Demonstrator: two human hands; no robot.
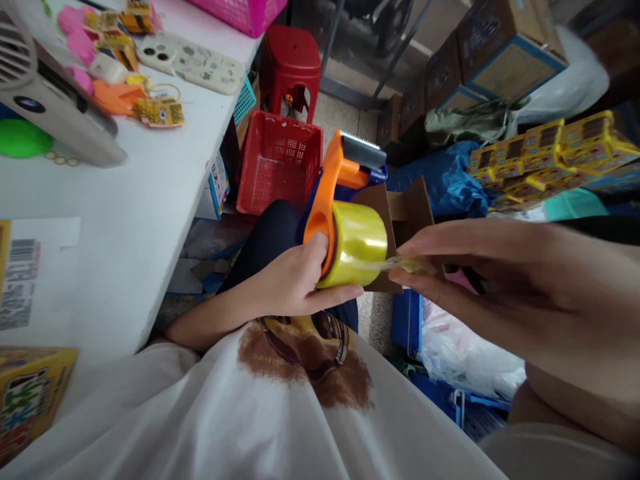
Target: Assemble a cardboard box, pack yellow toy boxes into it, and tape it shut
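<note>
A tape dispenser (324, 193) with an orange frame and a toothed metal cutting edge is held above my lap. My left hand (300, 273) is closed around its side, thumb on the orange hub. On it sits a wide roll of yellow tape (361, 241). To the right, my right hand (500, 293) pinches a crumpled strip of tape (413, 265) between thumb and fingers. That strip stretches back to the roll. Directly behind the dispenser is an open cardboard box (411, 207), partly hidden by the roll and my right hand.
On the left, a white table (145, 193) carries a phone (193, 61), a grey handheld device (65, 100) and small trinkets. Beyond my knees are a red basket (280, 160) and a red stool (293, 60). Yellow packages (545, 150), cartons and plastic bags crowd the right side.
</note>
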